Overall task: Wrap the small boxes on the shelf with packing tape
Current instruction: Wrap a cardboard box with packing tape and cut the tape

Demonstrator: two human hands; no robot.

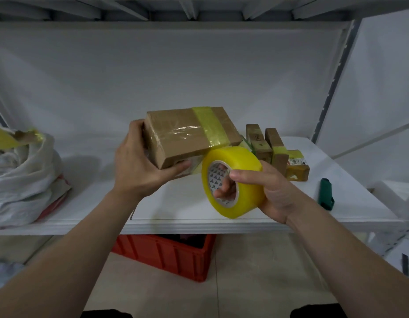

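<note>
Up front, the left hand grips a flat brown cardboard box by its left end, the thumb pressed along the near edge and the fingers curled round the back. The box is tilted and held clear above the white shelf board. A band of yellowish tape crosses the top of the box near its right end, and wrinkled clear film shines beside the band. The right hand holds a thick roll of translucent yellow packing tape, with fingers hooked through the cardboard core and the thumb laid across the roll's face. The roll sits just under the box's lower right corner, touching it or nearly so. Three smaller taped brown boxes stand bunched on the shelf behind the roll, to the right. A dark green utility knife lies on the shelf well right of them. A bulging white sack rests at the shelf's left end, and a red plastic crate stands on the floor beneath.
</note>
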